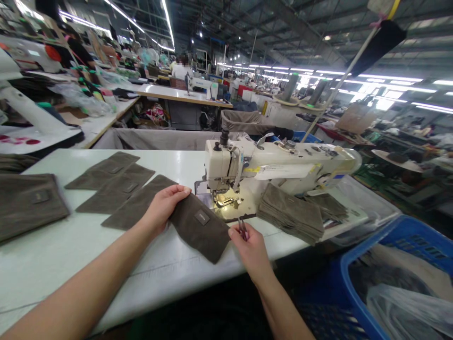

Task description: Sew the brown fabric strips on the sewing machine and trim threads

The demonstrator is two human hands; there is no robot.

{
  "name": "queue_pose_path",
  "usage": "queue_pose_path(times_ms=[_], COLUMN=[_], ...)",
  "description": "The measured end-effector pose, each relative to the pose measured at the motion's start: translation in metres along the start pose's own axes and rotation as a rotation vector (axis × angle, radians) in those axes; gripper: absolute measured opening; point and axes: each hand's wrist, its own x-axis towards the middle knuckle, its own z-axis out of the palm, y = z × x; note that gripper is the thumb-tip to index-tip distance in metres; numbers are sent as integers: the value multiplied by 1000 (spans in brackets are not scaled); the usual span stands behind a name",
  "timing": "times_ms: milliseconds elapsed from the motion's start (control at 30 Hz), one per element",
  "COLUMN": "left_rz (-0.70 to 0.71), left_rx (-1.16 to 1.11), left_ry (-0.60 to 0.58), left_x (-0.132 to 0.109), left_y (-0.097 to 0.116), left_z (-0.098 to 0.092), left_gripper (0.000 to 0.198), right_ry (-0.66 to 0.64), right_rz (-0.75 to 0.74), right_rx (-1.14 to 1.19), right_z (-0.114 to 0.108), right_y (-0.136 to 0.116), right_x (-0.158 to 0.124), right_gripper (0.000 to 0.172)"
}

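A dark grey-brown fabric piece (202, 231) with a small label patch (202, 216) is stretched between my hands, just in front of a sewing machine (226, 165). My left hand (166, 205) pinches its upper left corner. At its right corner, my right hand (249, 243) grips the edge between thumb and finger. Small metal thread snips (242, 227) also stick up out of my right hand. The lit needle area (226, 200) lies just beyond the fabric. Several similar pieces (122, 189) overlap on the table to the left of my left hand.
A stack of matching fabric pieces (290, 212) sits right of the needle area. More fabric (31, 203) lies at the table's left end. A blue plastic basket (345, 274) with cloth and plastic inside stands at the right. Other machines and people are farther back.
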Motion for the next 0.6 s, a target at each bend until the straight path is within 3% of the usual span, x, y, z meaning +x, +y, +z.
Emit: queue_pose_path(times_ms=[67, 167, 200, 267, 333, 433, 600], left_rz=[135, 508, 579, 669, 703, 527, -43], left_rx=[121, 418, 473, 564, 583, 432, -79], left_ry=[71, 145, 96, -111, -170, -118, -126], left_x=[-4, -32, -48, -80, -106, -123, -123], left_y=[1, 2, 0, -6, -14, -21, -8], left_z=[2, 13, 19, 32, 41, 42, 26], left_gripper=[33, 32, 31, 34, 44, 33, 33], right_ry=[8, 25, 26, 10, -36, -101, -90], right_rz=[19, 59, 70, 74, 52, -32, -277], right_rx=[17, 55, 72, 113, 154, 144, 45], right_z=[0, 0, 1, 2, 4, 5, 3], right_y=[0, 1, 0, -3, -9, -18, -18], right_x=[0, -1, -2, -6, -12, -19, -24], right_gripper=[26, 26, 26, 24, 24, 27, 24])
